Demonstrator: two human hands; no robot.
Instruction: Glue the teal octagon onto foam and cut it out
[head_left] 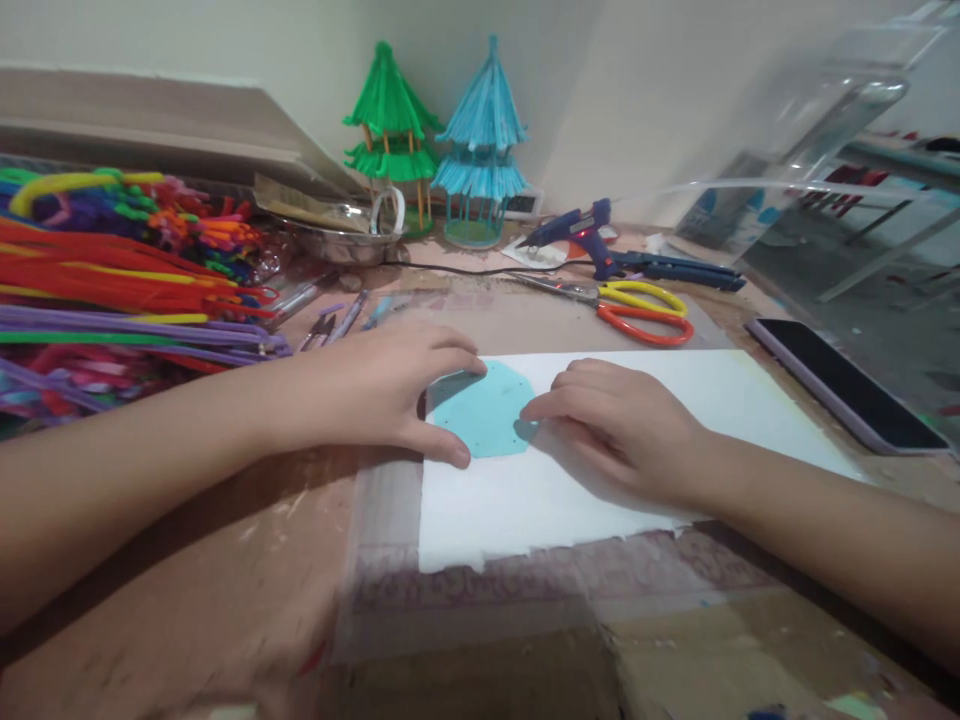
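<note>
Your left hand (375,395) pins the teal octagon (484,410) flat on the white sheet (600,480), fingers spread at its 9 o'clock edge; your right hand (622,430), loosely curled and holding nothing, touches its 3 o'clock edge; the shape looks already cut out, the scissors (637,310) idle at 1 o'clock.

Pipe cleaners (112,290) left; green pagoda (388,130), blue pagoda (481,140) rear; glue gun (592,240), scissors (637,308), phone (847,395) right.

Pale turquoise octagonal cutout (484,412) on white sheet (637,490). Green pagoda model (390,130) beside light blue pagoda model (480,140). Dark blue glue gun (592,235). Scissors (637,305) with yellow and orange handles. Pipe cleaners (112,290) in red, purple, yellow, green.
</note>
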